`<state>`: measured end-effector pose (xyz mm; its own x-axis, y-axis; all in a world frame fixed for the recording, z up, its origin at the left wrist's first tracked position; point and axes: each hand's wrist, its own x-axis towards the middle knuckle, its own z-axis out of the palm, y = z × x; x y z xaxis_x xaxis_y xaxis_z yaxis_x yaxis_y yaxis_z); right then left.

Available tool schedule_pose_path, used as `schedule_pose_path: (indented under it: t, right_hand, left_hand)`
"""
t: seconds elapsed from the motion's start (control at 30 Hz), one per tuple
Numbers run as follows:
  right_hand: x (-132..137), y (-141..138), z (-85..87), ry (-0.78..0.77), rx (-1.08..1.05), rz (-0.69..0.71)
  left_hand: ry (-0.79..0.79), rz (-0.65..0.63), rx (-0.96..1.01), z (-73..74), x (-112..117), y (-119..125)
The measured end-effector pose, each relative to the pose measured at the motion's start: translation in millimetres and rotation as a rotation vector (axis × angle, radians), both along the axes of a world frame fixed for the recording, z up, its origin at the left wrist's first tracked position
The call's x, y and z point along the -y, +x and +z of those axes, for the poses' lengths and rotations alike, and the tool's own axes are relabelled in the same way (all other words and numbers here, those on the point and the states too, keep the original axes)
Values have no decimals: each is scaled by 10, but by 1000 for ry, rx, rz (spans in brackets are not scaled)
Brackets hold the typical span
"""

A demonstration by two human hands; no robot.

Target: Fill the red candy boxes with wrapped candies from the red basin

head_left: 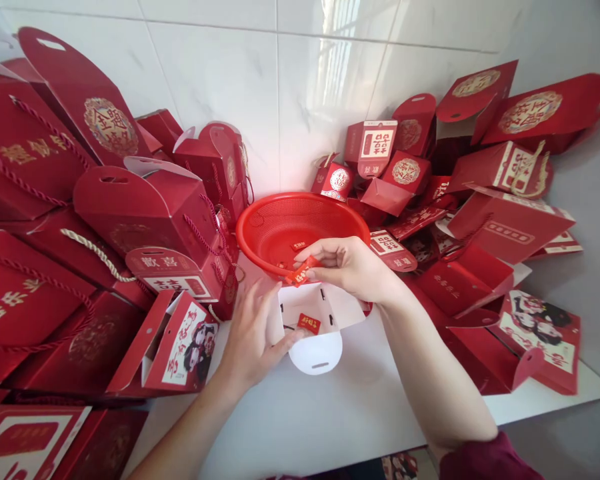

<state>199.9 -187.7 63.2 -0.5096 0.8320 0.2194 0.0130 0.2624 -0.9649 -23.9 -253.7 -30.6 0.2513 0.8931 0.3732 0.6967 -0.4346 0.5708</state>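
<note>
The right hand (347,263) is pinching a red packet (303,272) between thumb and fingers, over the twelve o'clock edge of an open box (303,300). Inside, a second packet (309,324) is lying. The left hand (253,333) is spreading against the box at nine o'clock, its thumb touching near the six o'clock edge; whether it is gripping cannot be told. Beyond, a basin (254,203) is sitting at twelve o'clock; red cartons are crowding ten (140,200) and two (513,227).

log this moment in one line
right hand: holding red packet near open box | left hand: at box's left side | box: another red packet inside
</note>
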Motion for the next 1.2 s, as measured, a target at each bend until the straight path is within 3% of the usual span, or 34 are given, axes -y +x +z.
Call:
schedule_pose_path:
  t: [0.1,0.17,0.33,0.5,0.67,0.83,1.07,1.2]
  right_hand:
    - [92,-74,14,-52,-46,112]
    - [151,-139,7,-61,-36,168]
    - [199,-277,-72,-38,50,246]
    - [146,-293,-99,10,310,355]
    - [156,-349,-111,-10,260,495]
    - [190,-433,-150,-3,221,481]
    - [179,-353,-76,-36,244,526]
    - [206,-308,-15,90,385,498]
  left_hand:
    - [135,85,52,138,76,-17]
    - [165,62,175,216,131,-18]
    - [-117,-94,478,275,227,0]
    - [-301,-152,658,242,239,14]
    - [-341,-182,683,241,236,10]
    - [-280,-152,709,221,251,-45]
    - [-361,-171,782,148,231,-76]
    - [-388,-250,811,183,232,-70]
